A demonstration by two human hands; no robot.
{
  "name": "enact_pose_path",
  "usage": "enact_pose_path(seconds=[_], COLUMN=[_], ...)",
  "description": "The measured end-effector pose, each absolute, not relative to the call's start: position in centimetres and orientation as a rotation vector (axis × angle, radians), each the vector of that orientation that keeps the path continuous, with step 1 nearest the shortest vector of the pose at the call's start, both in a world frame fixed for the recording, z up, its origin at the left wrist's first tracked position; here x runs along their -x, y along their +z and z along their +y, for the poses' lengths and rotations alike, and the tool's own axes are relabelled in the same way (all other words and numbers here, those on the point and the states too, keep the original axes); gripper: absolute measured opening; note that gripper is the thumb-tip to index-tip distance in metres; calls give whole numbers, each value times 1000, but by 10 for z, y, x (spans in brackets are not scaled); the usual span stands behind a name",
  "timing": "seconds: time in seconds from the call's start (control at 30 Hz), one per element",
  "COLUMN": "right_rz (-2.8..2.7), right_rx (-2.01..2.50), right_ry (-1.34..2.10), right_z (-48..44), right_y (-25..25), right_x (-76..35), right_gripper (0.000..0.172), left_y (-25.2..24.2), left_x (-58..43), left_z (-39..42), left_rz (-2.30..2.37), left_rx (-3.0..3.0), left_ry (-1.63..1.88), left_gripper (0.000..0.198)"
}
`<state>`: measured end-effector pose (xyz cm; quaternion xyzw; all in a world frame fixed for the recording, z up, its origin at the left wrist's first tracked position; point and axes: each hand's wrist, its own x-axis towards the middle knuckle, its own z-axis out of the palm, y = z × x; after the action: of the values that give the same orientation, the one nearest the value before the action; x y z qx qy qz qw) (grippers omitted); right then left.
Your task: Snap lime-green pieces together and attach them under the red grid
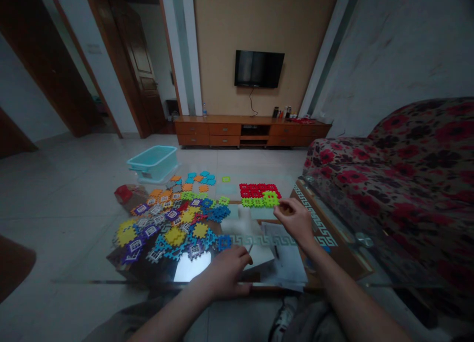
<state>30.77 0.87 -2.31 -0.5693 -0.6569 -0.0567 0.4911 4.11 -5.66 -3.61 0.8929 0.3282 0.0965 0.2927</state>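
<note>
My right hand (295, 217) pinches the right end of a lime-green strip of joined pieces (254, 202) on the glass table. Just behind that strip lies a block of joined red pieces (252, 190). My left hand (231, 268) rests at the near edge of the table, fingers apart and holding nothing, beside a blue piece (223, 242). A large spread of interlocking pieces in purple, grey, orange and blue covers the table's left side, with yellow pieces (175, 235) among them. A single lime-green piece (225, 179) lies apart at the far side.
A turquoise plastic bin (153, 164) stands beyond the pieces at the left, near a red-topped bag (126, 194). Papers (285, 258) show near the table's front edge (274, 285). A flowered sofa (351, 169) is at the right.
</note>
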Motion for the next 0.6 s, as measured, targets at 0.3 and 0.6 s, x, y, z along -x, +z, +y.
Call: enact_pose_path(seconds=[0.3, 0.6], right_rz=[-1475, -1565], right_rx=[1559, 1618], right_ry=[-167, -94], right_z=[46, 68], right_y=[-75, -118], right_x=[-390, -423], right_gripper=[30, 31], left_y=[-60, -55], left_x=[-56, -58], left_z=[-59, -58], left_rz=[807, 809], left_rx=[-2502, -2420], left_ry=[-18, -24], left_gripper=[66, 59])
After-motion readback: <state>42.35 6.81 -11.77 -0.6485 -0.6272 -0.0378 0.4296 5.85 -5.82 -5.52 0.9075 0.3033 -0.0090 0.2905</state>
